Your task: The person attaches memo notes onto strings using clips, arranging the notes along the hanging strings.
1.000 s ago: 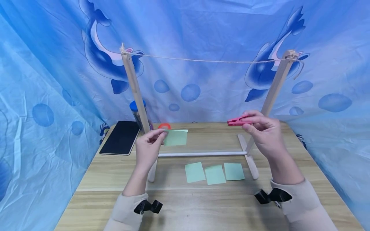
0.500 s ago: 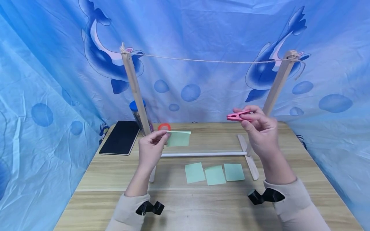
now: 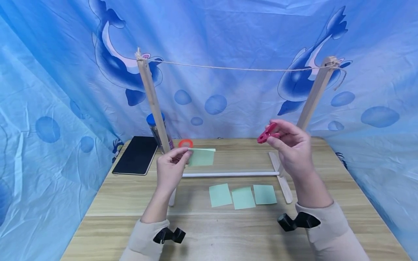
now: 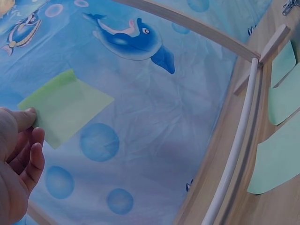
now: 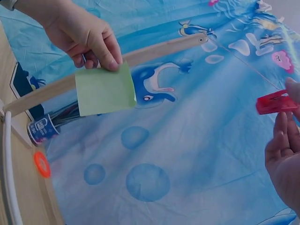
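Observation:
Between thumb and fingers my left hand [image 3: 170, 168] pinches a green sticky note [image 3: 201, 157] by its left end, its top edge folded over. The left wrist view shows that note [image 4: 65, 108] held up in the air. My right hand [image 3: 295, 150] holds a red clothespin [image 3: 267, 133] in front of the right post, its nose pointing left and slightly down. In the right wrist view the clothespin [image 5: 276, 102] sits between thumb and fingers. Above both hands a string [image 3: 222, 67] runs between two wooden posts. On the table lie several more green sticky notes [image 3: 243, 197] in a row.
The left post [image 3: 152, 101] and right post [image 3: 315, 94] are joined low down by a white rod [image 3: 228, 174]. Behind the left hand stand a blue-lidded container [image 3: 155, 127] and an orange ring [image 3: 185, 143]. A black notebook [image 3: 135, 156] lies at the left.
The left hand with its note has shifted slightly right. My right hand has moved a little left and up, and the clothespin has turned from level to tilted.

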The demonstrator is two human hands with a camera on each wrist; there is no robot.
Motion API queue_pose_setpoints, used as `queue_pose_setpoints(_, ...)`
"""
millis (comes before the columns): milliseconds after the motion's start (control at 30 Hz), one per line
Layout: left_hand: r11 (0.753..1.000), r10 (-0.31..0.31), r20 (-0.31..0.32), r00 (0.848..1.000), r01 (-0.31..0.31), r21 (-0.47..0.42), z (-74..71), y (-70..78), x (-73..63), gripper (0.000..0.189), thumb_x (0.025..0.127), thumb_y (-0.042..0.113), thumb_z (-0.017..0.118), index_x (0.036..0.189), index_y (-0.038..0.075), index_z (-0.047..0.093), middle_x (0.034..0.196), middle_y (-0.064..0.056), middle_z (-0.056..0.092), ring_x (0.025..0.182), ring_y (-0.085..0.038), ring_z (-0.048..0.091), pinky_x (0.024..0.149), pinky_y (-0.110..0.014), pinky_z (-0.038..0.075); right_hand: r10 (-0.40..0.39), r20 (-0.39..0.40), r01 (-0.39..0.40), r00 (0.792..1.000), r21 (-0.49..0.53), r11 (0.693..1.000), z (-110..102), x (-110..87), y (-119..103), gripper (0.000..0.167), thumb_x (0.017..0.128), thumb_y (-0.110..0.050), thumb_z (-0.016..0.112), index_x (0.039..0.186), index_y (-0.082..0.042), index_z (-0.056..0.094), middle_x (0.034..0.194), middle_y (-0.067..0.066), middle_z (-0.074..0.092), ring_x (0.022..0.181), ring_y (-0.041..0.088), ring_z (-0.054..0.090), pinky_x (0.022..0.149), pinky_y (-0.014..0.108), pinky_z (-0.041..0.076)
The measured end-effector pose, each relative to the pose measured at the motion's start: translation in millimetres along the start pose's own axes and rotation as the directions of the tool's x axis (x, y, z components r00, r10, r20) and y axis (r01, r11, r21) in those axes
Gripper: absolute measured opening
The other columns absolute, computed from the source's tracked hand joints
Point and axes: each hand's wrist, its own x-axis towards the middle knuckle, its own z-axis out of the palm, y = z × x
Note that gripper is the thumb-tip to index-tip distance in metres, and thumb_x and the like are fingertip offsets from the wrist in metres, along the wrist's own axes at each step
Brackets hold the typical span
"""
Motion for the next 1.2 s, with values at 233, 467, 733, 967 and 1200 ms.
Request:
queue_pose_setpoints(233,1.0,0.024,0.005,1.0,-0.024,0.02,-3.2,6.9,10.7,0.011,0.087,0.003,0.079,0.097,0.0,0.079,0.077,-0.015,0.072,0.059,-0.006,0.063,0.054,-0.016,0.05,0.038,0.052,-0.031,0.998,-0.123,0.992,6,15.8,-11,0.032,0.08,0.006,0.082,0.109,0.011,0.072,0.09,0.014,0.076,0.078,0.019,0.075,0.069,0.026,0.06)
queue_pose_setpoints(467,0.996,0.084,0.003,0.996,-0.084,0.042,-1.8,30.1,40.8,0.012,0.089,0.011,0.079,0.099,0.003,0.08,0.079,-0.015,0.073,0.059,-0.008,0.063,0.053,-0.017,0.05,0.008,0.044,0.002,0.999,-0.242,0.97,24,45.6,-22,0.025,0.082,0.009,0.079,0.105,0.013,0.072,0.092,0.013,0.076,0.079,0.019,0.075,0.073,0.027,0.06)
queue_pose_setpoints(733,0.991,0.122,-0.027,0.992,-0.12,0.05,1.5,56.7,69.6,0.014,0.091,0.013,0.078,0.1,0.003,0.08,0.072,-0.014,0.069,0.055,-0.01,0.059,0.05,-0.019,0.047,-0.027,0.022,0.034,0.999,-0.443,0.896,44,79.6,-32,0.023,0.083,0.009,0.077,0.104,0.013,0.072,0.09,0.008,0.077,0.078,0.015,0.073,0.064,0.019,0.055)
queue_pose_setpoints(967,0.992,0.128,-0.065,0.99,-0.126,0.033,2.6,76.4,89.5,0.017,0.094,0.016,0.074,0.102,0.001,0.079,0.071,-0.011,0.066,0.055,-0.014,0.053,0.048,-0.02,0.044,-0.094,0.146,0.162,0.985,-0.58,0.798,57,109.8,-40,0.021,0.084,0.008,0.077,0.106,0.01,0.074,0.092,0.008,0.077,0.076,0.014,0.073,0.07,0.021,0.057)
queue_pose_setpoints(1200,0.992,0.112,-0.106,0.988,-0.104,0.076,2.6,102.4,107.3,0.023,0.097,0.025,0.071,0.105,0.005,0.079,0.08,-0.007,0.069,0.059,-0.018,0.05,0.049,-0.02,0.042,-0.166,0.287,0.324,0.943,-0.687,0.651,74,134.9,-43,0.022,0.082,0.003,0.081,0.103,0.005,0.077,0.095,0.015,0.077,0.095,0.014,0.07,0.085,0.025,0.051)
